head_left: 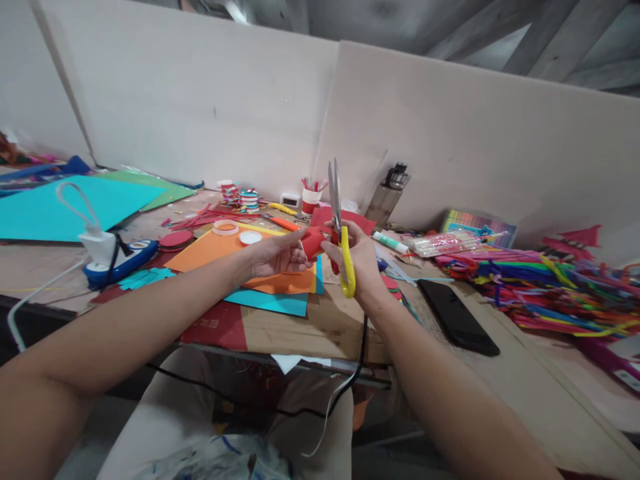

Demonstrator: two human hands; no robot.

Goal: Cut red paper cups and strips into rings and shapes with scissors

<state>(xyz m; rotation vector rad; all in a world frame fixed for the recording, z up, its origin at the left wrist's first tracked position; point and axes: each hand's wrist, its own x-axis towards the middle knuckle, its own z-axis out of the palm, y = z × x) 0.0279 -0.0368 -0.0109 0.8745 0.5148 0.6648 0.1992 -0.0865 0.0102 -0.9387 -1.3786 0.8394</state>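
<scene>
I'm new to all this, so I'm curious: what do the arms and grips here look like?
They're a person's. The left arm and right arm are bare in view, with no sleeves, attached cables or markings I can make out. The left grip and right grip are ungloved human hands with jointed fingers; no watch or bracelet shows at either wrist.
</scene>
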